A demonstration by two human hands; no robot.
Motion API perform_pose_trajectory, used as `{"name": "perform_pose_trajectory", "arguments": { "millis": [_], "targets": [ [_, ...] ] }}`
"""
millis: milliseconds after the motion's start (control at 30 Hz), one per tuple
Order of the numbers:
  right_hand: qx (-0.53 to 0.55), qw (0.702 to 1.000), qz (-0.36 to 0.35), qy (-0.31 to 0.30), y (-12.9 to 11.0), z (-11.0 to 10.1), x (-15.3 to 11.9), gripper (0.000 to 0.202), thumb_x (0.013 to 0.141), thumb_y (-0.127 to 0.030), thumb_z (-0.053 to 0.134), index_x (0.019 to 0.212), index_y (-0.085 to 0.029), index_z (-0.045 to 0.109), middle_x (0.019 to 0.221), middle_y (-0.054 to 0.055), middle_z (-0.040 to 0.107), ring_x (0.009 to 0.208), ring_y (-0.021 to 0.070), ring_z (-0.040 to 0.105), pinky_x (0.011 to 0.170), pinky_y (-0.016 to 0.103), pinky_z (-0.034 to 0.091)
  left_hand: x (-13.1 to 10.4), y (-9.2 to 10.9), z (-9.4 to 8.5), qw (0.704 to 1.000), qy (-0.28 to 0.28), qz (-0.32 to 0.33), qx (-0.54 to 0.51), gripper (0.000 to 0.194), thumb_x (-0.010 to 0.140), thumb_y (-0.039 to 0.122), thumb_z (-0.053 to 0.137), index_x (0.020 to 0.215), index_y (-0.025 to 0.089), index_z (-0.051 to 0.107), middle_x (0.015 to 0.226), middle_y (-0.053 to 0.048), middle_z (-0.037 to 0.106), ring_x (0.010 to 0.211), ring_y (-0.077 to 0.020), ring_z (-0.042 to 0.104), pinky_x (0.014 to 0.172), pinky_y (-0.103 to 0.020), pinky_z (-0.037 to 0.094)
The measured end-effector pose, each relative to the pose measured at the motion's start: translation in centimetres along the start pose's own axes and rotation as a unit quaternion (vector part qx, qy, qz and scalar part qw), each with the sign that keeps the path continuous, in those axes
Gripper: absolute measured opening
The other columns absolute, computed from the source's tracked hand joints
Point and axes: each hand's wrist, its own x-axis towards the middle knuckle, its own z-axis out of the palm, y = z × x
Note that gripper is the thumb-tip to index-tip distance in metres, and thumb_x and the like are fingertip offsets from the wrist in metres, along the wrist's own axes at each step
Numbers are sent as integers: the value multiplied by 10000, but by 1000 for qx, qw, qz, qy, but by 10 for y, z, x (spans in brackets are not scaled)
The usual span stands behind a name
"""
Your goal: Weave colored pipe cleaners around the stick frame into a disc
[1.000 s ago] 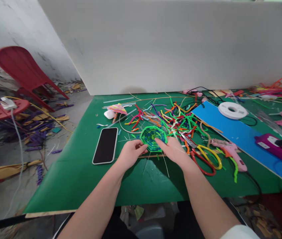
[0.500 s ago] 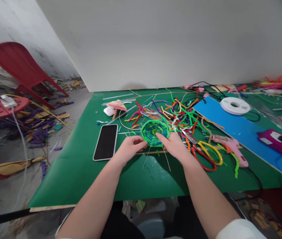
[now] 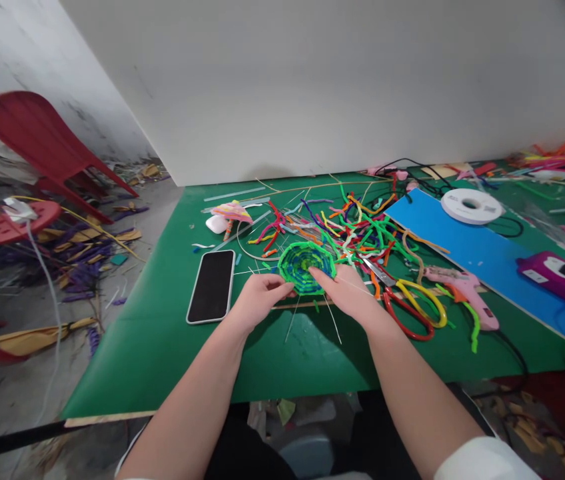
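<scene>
A round web woven from green and blue pipe cleaners [image 3: 298,261] is held just above the green table, thin white wires sticking out around its edge. My left hand [image 3: 261,297] pinches its lower left rim between thumb and fingers. On the right side, my right hand [image 3: 345,291] grips the rim with the thumb lying over the woven face; its other fingers are hidden beneath. Behind the web lies a tangle of coloured pipe cleaner pieces [image 3: 373,230]. Red-and-yellow-handled scissors [image 3: 410,310] rest beside my right hand. A phone [image 3: 211,287] lies left of my left hand.
A pink glue gun [image 3: 467,293] lies beyond the scissors. On a blue board [image 3: 445,230] sit a white spool [image 3: 471,206] and a purple power strip [image 3: 560,277]. A small pipe-cleaner umbrella shape [image 3: 232,212] stands near a white case [image 3: 216,224]. A red chair [image 3: 37,133] stands at left.
Both hands keep their hold on the woven web, which has shifted and tilted very slightly. The camera view has moved a little; nothing was let go.
</scene>
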Motion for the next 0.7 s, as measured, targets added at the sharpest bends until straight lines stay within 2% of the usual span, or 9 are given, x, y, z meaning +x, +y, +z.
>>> {"name": "perform_pose_trajectory", "arguments": {
  "millis": [100, 233, 333, 400, 467, 533, 600, 667, 700],
  "targets": [
    [3, 1000, -4, -2, 0, 0, 0, 415, 821, -454, 367, 562, -165, 517, 465, 14, 517, 455, 116, 468, 496, 236, 318, 0, 0, 0, 1000, 4, -5, 5, 261, 673, 398, 598, 609, 150, 649, 615, -36, 654, 626, -167, 595, 584, -262, 444],
    [23, 1000, 5, -15, 4, 1, 0, 428, 813, -480, 377, 570, -162, 528, 469, 14, 517, 471, 121, 485, 513, 241, 348, 1, 0, -3, 998, -28, -44, -25, 279, 676, 417, 607, 621, 146, 636, 654, -47, 667, 663, -164, 610, 620, -264, 461],
    [54, 998, 7, -42, 7, 4, 1, 449, 803, -529, 376, 626, -161, 562, 510, 19, 551, 496, 132, 518, 540, 255, 389, 0, 1, -5, 999, -26, -29, 3, 312, 680, 437, 602, 575, 144, 628, 634, -43, 665, 656, -161, 613, 632, -260, 461],
    [65, 997, -2, -41, 7, 6, 1, 461, 799, -555, 370, 689, -168, 596, 592, 34, 602, 566, 152, 559, 584, 275, 421, -1, 2, -6, 999, -18, -5, 42, 329, 702, 443, 574, 582, 145, 643, 626, -41, 666, 644, -158, 610, 629, -253, 452],
    [74, 997, -28, -25, 8, 3, 2, 417, 788, -546, 407, 836, -193, 625, 773, 46, 655, 726, 178, 597, 672, 298, 447, -2, 3, -5, 996, -7, 16, 90, 353, 734, 451, 530, 611, 147, 661, 630, -39, 668, 619, -147, 596, 598, -239, 431],
    [82, 995, -52, -33, 13, -7, 2, 446, 729, -516, 527, 1075, -237, 569, 1025, 51, 632, 896, 197, 586, 749, 316, 456, -2, 4, -6, 986, 26, 39, 162, 383, 763, 457, 485, 617, 151, 665, 602, -28, 652, 570, -130, 556, 539, -225, 384],
    [71, 993, -62, -74, 23, -28, -2, 712, 626, -465, 657, 1267, -273, 414, 1218, 64, 532, 986, 215, 563, 770, 330, 469, -2, 4, -8, 963, 76, 69, 250, 403, 786, 448, 449, 596, 156, 652, 555, -12, 615, 531, -114, 505, 503, -222, 327],
    [39, 991, -76, -102, 35, -53, -10, 744, 634, -394, 672, 1305, -303, 364, 1277, 47, 484, 1060, 219, 526, 825, 345, 457, -4, 6, -9, 931, 124, 103, 327, 409, 802, 423, 429, 551, 159, 615, 511, 5, 562, 508, -100, 456, 494, -223, 280],
    [25, 994, -76, -73, 40, -65, -15, 661, 662, -372, 654, 1275, -304, 413, 1253, 36, 508, 1061, 214, 528, 843, 349, 450, -5, 7, -10, 916, 142, 117, 356, 408, 808, 409, 425, 532, 159, 592, 498, 12, 537, 498, -94, 436, 491, -224, 263]
  ]
}}
